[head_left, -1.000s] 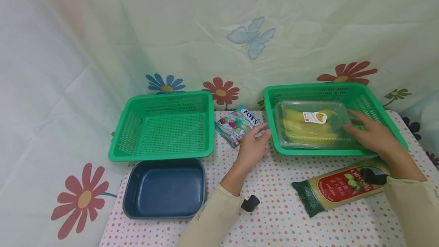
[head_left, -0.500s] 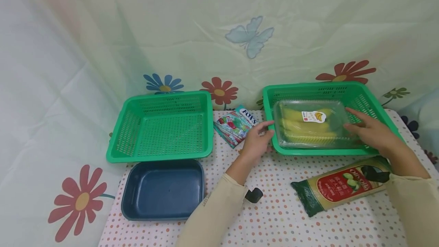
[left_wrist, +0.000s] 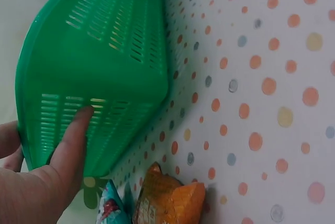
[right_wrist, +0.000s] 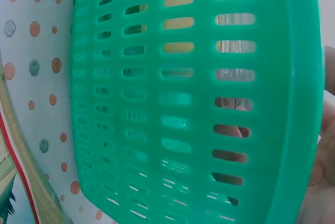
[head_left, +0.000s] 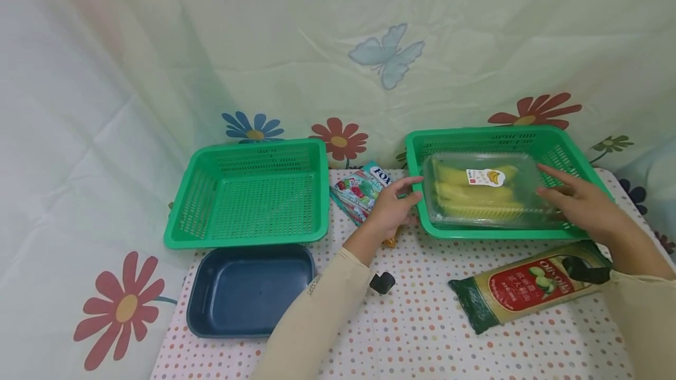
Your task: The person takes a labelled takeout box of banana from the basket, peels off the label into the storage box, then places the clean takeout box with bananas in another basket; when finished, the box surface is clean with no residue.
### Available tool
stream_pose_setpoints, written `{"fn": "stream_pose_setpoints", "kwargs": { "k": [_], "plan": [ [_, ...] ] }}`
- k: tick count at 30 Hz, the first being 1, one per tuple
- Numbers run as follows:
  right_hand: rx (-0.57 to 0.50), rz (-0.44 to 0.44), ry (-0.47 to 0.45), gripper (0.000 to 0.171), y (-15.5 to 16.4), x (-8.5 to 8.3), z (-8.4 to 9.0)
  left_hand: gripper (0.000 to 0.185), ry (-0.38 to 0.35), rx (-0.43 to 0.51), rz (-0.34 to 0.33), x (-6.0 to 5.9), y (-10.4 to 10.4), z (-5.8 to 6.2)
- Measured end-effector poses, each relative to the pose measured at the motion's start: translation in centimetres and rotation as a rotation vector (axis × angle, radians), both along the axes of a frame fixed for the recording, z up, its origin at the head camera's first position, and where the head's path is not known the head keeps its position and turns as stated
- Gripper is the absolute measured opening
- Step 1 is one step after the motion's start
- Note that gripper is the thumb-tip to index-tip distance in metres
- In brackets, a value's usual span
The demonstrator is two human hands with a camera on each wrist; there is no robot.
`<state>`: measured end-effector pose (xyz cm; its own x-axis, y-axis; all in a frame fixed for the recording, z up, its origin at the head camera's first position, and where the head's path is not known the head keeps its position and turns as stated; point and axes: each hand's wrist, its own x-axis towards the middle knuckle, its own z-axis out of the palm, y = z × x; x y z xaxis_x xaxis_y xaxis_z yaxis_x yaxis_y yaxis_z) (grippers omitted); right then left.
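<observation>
A clear plastic box of bananas [head_left: 477,192] with a white label lies in the right green basket [head_left: 491,233]. At that basket's left end is my left hand [head_left: 389,209]. In the left wrist view its thumb [left_wrist: 70,145] presses the outer wall while other fingers reach over the rim, partly hidden. My right hand [head_left: 588,207] reaches inside the basket's right end, fingers extended, beside the box's right edge. Whether it touches the box cannot be told. In the right wrist view the basket wall [right_wrist: 269,103] mostly hides this hand.
A second green basket [head_left: 322,221] and a dark blue tub [head_left: 192,304] stand at left. Between the baskets lie a Fox's candy bag [head_left: 351,192] and a small orange packet [left_wrist: 170,198]. A gold bag with a red label [head_left: 528,286] lies in front of the right basket.
My left hand has moved up to the right basket's left rim. The banana box has shifted slightly right over the last half second, and my right hand slightly right too.
</observation>
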<state>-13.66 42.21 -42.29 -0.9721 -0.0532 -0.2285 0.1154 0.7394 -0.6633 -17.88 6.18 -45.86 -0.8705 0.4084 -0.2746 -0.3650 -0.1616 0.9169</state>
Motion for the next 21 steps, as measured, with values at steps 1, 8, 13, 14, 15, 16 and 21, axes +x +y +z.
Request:
{"fn": "stream_pose_setpoints", "kwargs": {
  "k": [1, 8, 13, 14, 15, 16, 21],
  "plan": [
    [0.004, 0.002, 0.010, 0.070, 0.0, 0.1, 0.1, 0.037, 0.001, 0.004, -0.006, -0.1, 0.0, -0.1],
    [0.038, -0.046, 0.059, 0.070, -0.4, 0.9, 0.7, 0.035, -0.002, -0.009, -0.017, -0.5, -0.2, -0.3],
    [0.050, -0.091, 0.103, 0.067, -0.8, 1.5, 1.5, 0.034, 0.012, -0.024, -0.040, -0.9, -0.4, -0.4],
    [0.050, -0.095, 0.115, 0.067, -0.9, 1.7, 1.7, 0.035, 0.017, -0.029, -0.049, -0.9, -0.4, -0.3],
    [0.048, -0.103, 0.124, 0.066, -1.0, 1.8, 1.9, 0.035, 0.021, -0.032, -0.060, -1.0, -0.5, -0.3],
    [0.048, -0.112, 0.132, 0.066, -1.1, 2.0, 2.2, 0.036, 0.025, -0.037, -0.072, -1.0, -0.6, -0.3],
    [0.025, -0.161, 0.180, 0.063, -1.6, 3.2, 3.3, 0.038, 0.033, -0.047, -0.124, -1.3, -1.0, -0.2]
  ]
}}
